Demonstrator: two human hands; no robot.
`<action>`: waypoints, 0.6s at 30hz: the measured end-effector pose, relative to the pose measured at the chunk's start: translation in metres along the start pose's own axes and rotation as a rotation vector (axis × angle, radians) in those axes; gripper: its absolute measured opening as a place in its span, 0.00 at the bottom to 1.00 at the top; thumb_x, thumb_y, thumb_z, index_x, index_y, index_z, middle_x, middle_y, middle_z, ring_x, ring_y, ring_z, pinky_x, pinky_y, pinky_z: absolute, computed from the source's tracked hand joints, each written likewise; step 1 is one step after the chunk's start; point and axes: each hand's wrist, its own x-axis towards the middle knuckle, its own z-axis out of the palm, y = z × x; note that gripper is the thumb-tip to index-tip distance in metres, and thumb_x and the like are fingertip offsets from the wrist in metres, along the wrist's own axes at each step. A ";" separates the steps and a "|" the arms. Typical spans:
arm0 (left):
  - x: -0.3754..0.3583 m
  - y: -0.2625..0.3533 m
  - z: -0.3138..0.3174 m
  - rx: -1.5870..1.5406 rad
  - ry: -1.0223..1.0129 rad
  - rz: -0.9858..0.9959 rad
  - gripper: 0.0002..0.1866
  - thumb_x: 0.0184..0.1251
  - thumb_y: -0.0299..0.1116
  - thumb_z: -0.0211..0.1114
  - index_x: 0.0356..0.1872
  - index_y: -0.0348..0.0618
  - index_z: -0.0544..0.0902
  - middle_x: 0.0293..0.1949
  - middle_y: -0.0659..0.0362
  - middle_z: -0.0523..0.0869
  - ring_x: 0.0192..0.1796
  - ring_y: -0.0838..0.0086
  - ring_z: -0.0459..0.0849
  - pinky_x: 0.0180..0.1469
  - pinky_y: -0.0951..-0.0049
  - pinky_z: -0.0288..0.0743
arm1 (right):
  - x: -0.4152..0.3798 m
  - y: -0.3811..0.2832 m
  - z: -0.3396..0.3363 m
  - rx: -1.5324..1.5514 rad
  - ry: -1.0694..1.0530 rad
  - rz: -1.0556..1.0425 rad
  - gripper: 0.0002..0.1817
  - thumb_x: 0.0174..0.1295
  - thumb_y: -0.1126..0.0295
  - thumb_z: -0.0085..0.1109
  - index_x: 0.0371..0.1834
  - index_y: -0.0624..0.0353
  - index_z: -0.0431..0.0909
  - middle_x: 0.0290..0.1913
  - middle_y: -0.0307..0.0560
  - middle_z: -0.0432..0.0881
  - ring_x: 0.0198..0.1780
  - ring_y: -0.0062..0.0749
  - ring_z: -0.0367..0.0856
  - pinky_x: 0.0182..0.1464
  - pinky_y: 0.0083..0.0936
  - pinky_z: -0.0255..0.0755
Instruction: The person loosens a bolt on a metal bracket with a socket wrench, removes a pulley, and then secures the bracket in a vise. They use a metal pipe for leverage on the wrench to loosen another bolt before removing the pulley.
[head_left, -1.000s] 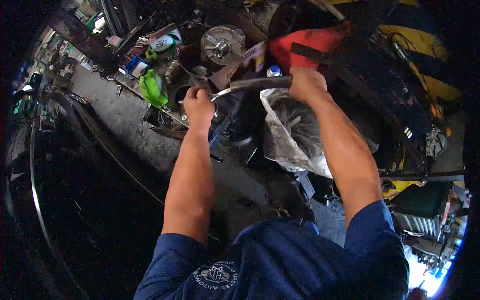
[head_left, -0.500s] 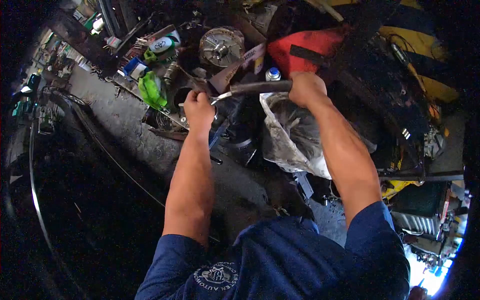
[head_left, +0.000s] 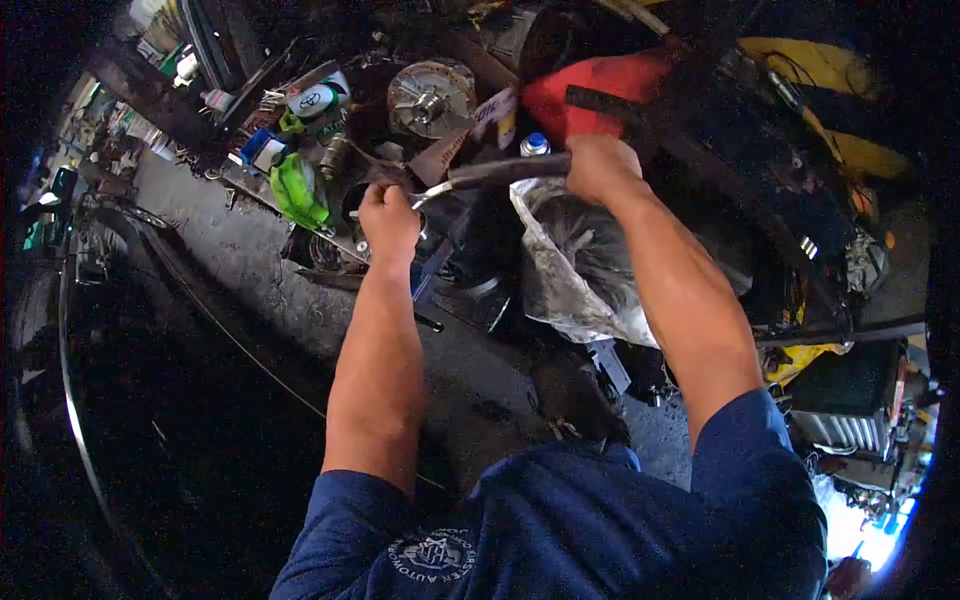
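Observation:
My right hand (head_left: 605, 168) is wrapped round the right end of a long dark-handled metal bar (head_left: 510, 170). The bar lies nearly level and narrows to a shiny metal rod at its left. There my left hand (head_left: 388, 218) is closed over the bar's end, with fingers and thumb bent together; the tip under them is hidden, so the tool's exact kind does not show. Just behind the bar stands a can with a blue cap (head_left: 535, 144). A dirty clear plastic bag (head_left: 560, 255) sits below the bar, left of my right forearm.
A round metal part (head_left: 432, 98), a green packet (head_left: 297, 190) and a white Toyota container (head_left: 318, 95) crowd the bench behind my left hand. A red object (head_left: 600, 90) lies beyond my right hand. A dark curved car panel (head_left: 150, 400) fills the left.
The whole view has shifted slightly, so the surroundings appear a little further left. Both hands keep their grip on the bar, with little movement against the background.

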 end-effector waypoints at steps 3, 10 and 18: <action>-0.005 0.009 -0.003 0.018 -0.015 0.009 0.12 0.60 0.31 0.50 0.32 0.33 0.79 0.22 0.59 0.78 0.24 0.76 0.72 0.26 0.71 0.66 | -0.012 -0.004 0.002 -0.013 0.022 0.020 0.13 0.50 0.69 0.55 0.39 0.56 0.81 0.41 0.56 0.84 0.47 0.49 0.82 0.51 0.41 0.74; 0.001 0.000 -0.001 -0.099 -0.013 -0.051 0.12 0.59 0.31 0.51 0.32 0.33 0.80 0.23 0.59 0.78 0.23 0.78 0.73 0.25 0.74 0.66 | -0.005 -0.001 0.005 -0.051 0.017 0.034 0.14 0.52 0.66 0.57 0.43 0.53 0.81 0.43 0.52 0.84 0.48 0.48 0.83 0.49 0.43 0.76; -0.002 -0.005 -0.004 -0.067 -0.047 -0.053 0.11 0.59 0.31 0.51 0.31 0.33 0.79 0.23 0.60 0.77 0.24 0.78 0.71 0.27 0.73 0.66 | -0.016 -0.001 0.008 -0.044 0.012 0.033 0.13 0.53 0.67 0.56 0.43 0.53 0.81 0.43 0.52 0.84 0.47 0.49 0.82 0.49 0.43 0.76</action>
